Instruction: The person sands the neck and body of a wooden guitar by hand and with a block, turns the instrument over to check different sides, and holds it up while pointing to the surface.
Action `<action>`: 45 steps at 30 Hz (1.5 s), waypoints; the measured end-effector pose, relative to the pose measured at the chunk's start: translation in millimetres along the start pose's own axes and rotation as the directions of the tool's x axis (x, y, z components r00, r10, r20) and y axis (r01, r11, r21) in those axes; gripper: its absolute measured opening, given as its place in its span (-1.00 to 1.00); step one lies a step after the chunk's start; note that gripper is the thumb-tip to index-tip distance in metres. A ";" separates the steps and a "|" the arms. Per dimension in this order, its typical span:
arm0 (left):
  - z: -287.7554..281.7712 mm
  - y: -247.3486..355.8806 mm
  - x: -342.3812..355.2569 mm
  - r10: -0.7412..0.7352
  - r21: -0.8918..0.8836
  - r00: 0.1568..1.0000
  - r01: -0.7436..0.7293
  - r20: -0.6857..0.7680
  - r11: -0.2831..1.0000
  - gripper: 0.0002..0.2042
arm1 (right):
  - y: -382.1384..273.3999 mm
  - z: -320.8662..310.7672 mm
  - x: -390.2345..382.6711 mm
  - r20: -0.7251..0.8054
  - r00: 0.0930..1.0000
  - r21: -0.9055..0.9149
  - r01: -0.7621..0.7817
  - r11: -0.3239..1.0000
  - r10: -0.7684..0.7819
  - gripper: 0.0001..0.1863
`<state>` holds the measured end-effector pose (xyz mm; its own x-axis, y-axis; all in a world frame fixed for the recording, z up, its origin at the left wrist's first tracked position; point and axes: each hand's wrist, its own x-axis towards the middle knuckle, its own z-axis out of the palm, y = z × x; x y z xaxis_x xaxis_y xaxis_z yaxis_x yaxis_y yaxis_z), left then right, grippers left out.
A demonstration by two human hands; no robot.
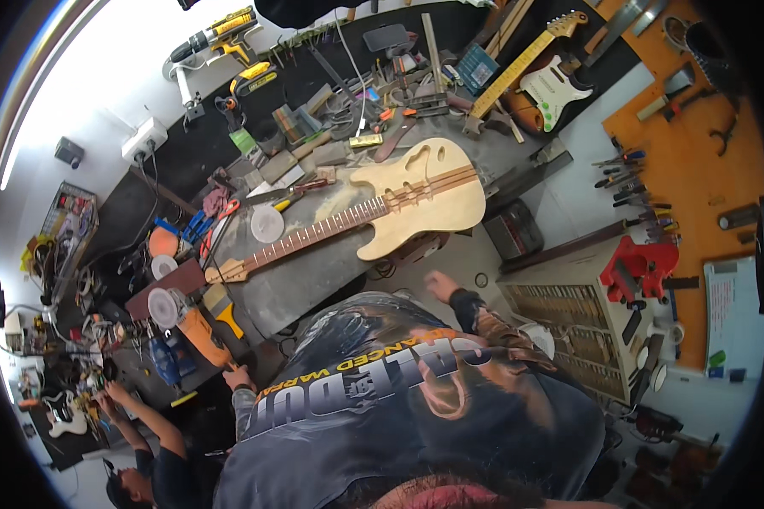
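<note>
My left hand closes around the back end of an orange angle grinder at the bench's near left edge. A round pale disc sits on the tool's far end. My right hand hangs off the bench's near side with loosely curled fingers; nothing shows in it. Just beyond it lies an unfinished electric guitar with a pale wooden body and darker centre stripes. Its fretted neck points left to a bare headstock. A yellow-handled brush lies beside the grinder.
Sanding blocks, files and tools crowd the bench's back. A loose disc lies beyond the neck. A sunburst guitar leans at the back right. A drawer cabinet stands right. At lower left, another person works near a white guitar body.
</note>
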<state>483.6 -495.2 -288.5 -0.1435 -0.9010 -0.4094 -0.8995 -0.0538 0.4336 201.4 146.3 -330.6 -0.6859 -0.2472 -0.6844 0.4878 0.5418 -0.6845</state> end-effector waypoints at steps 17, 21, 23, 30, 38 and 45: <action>-15.3 60.3 -320.7 0.432 -0.008 0.439 -0.694 0.787 0.720 -0.81 | -27.2 -61.2 -88.0 0.334 0.903 -0.272 0.366 0.890 -0.269 -0.73; -15.7 56.1 -337.4 0.481 0.000 0.335 -0.820 0.810 0.572 -0.79 | -93.4 -25.7 -101.6 0.762 0.585 -0.098 0.530 0.842 -0.279 -0.77; -17.1 50.7 -346.3 0.492 0.007 0.338 -0.830 0.802 0.558 -0.78 | -96.1 -17.2 -97.2 0.810 0.546 -0.122 0.515 0.848 -0.215 -0.76; -22.8 20.4 -360.4 0.444 0.096 0.416 -0.806 0.794 0.584 -0.68 | -139.2 -8.7 -108.9 0.930 0.342 -0.146 0.683 0.716 -0.136 -0.70; -22.6 -1.8 -365.6 0.398 0.030 0.400 -0.736 0.826 0.676 -0.80 | -156.5 41.4 -87.2 0.962 0.270 -0.224 0.666 0.712 0.050 -0.74; -23.7 5.1 -360.0 0.337 -0.018 0.410 -0.612 0.848 0.791 -0.83 | -193.7 112.9 -87.0 0.968 0.249 -0.207 0.840 0.501 -0.017 -0.77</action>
<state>540.5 -181.3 -119.8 -0.7117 -0.0223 -0.7021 -0.6157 0.5011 0.6082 227.6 -27.8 -166.9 0.3437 -0.8488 -0.4017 -0.4434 0.2304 -0.8662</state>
